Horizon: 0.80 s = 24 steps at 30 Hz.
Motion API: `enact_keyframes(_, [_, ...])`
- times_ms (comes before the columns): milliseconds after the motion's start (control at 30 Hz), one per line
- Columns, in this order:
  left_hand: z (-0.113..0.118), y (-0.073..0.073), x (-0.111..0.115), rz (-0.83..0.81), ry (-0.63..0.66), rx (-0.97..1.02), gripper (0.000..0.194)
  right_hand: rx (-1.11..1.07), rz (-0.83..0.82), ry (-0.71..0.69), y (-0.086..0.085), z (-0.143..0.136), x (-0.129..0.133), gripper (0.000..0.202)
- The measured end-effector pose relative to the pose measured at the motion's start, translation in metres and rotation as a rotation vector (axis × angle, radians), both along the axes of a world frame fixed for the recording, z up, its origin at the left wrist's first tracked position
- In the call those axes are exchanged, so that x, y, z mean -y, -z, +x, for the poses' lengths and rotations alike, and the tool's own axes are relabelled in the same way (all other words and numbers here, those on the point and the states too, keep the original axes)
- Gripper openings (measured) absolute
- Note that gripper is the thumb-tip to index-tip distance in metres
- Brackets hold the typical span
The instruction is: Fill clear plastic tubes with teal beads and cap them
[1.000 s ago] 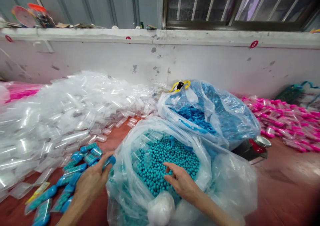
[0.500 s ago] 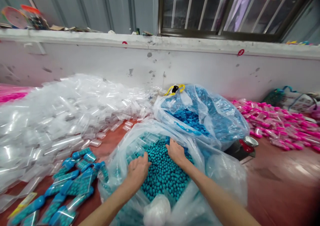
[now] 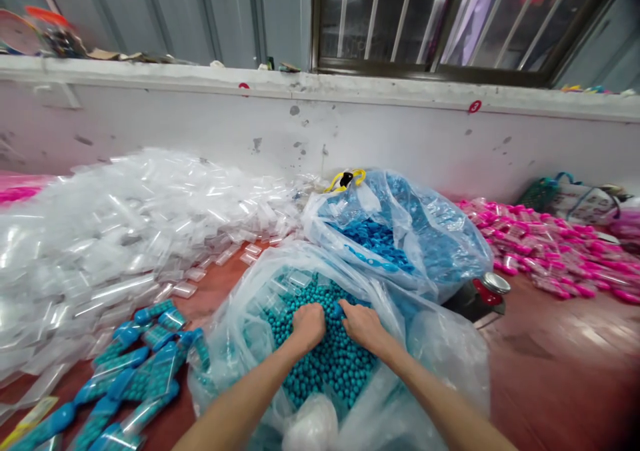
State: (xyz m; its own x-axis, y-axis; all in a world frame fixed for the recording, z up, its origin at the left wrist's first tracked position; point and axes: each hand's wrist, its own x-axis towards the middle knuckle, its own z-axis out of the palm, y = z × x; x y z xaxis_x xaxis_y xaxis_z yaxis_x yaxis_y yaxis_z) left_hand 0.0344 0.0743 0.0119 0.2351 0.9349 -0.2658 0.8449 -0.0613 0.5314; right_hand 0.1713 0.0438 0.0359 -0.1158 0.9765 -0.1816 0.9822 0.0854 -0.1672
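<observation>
Teal beads (image 3: 325, 371) fill an open clear plastic bag (image 3: 225, 331) in front of me. Over the beads, my left hand (image 3: 309, 324) is closed with its fingers curled down; what it grips is hidden. Close by on the right, my right hand (image 3: 364, 326) pinches a small blue cap (image 3: 340, 310), its thumb and forefinger pointing toward the left hand. Several clear plastic tubes (image 3: 280, 291) lie on the beads at the bag's far left side.
Clear empty tubes (image 3: 150, 218) form a big heap at left. Bead-filled, blue-capped tubes (image 3: 135, 371) lie nearer. Behind the beads is a bag of blue caps (image 3: 385, 238); pink-capped tubes (image 3: 550, 251) are piled right, near a metal-lidded jar (image 3: 495, 284).
My left hand has moved right from the clear tubes to the middle of the beads and closed. My right hand has come slightly nearer to me, the blue cap in its fingers.
</observation>
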Motion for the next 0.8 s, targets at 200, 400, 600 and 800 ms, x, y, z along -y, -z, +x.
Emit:
enact_keyframes(200, [0.031, 0.015, -0.023, -0.142, -0.078, 0.423, 0.012, -0.027, 0.01, 0.094, 0.005, 0.004, 0.014, 0.044])
enact_keyframes(400, [0.0, 0.017, -0.018, -0.443, -0.06, 0.933, 0.041, -0.216, 0.017, 0.057, 0.015, 0.019, 0.028, 0.046])
enact_keyframes(600, [-0.029, 0.004, 0.004, -0.589, -0.077, 1.137, 0.051, -0.326, 0.012, 0.009, 0.02, 0.011, 0.026, 0.052])
enact_keyframes(800, [-0.04, -0.003, 0.018, -0.657, -0.155, 1.177, 0.042, -0.29, -0.016, 0.029, 0.016, 0.012, 0.03, 0.051])
